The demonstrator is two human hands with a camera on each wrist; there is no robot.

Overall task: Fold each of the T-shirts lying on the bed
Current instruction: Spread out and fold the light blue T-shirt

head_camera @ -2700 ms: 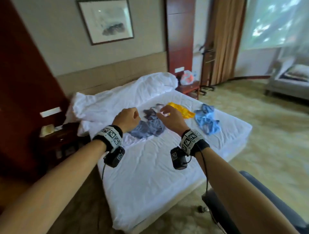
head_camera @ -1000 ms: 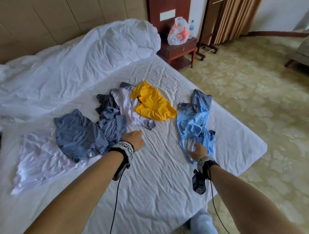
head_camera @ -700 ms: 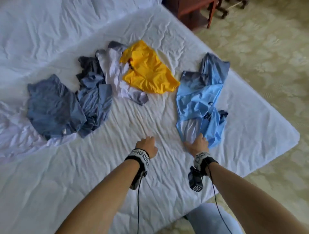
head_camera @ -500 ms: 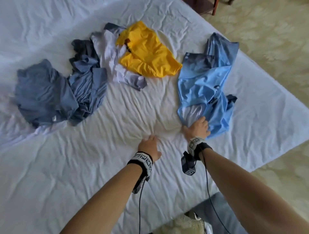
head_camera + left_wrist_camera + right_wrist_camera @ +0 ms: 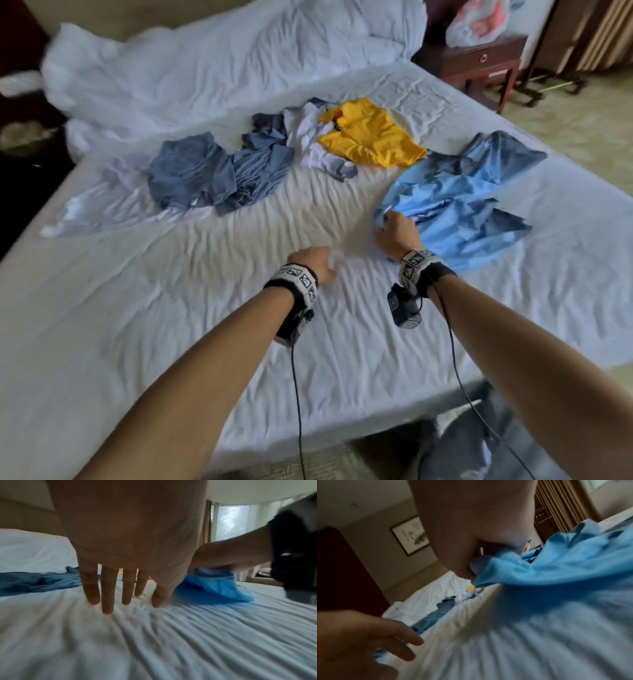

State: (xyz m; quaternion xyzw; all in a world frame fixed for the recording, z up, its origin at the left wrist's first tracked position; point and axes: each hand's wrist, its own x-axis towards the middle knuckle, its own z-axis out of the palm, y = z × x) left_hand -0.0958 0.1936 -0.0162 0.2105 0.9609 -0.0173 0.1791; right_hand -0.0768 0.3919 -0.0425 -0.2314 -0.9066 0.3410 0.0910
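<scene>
Several crumpled T-shirts lie on the white bed (image 5: 191,308). My right hand (image 5: 394,233) grips the near edge of the light blue T-shirt (image 5: 455,205), its cloth bunched in the curled fingers (image 5: 501,559) and lifted slightly off the sheet (image 5: 216,586). My left hand (image 5: 315,262) presses on the bare sheet just left of it, fingers (image 5: 108,592) straight and spread, holding nothing. Farther back lie a yellow T-shirt (image 5: 373,137), a white and grey one (image 5: 308,144), two slate-blue ones (image 5: 191,171) and a pale white one (image 5: 116,202) at the left.
A rumpled white duvet (image 5: 219,65) covers the head of the bed. A dark wooden nightstand (image 5: 479,65) with a plastic bag (image 5: 476,20) stands at the far right corner. Patterned carpet (image 5: 589,133) runs along the right side; the bed's near edge is at my legs.
My right hand has drawn the blue shirt's edge leftward toward the bed's middle, and the shirt has spread wider. My left hand stayed on the sheet beside it. The head view tilted up.
</scene>
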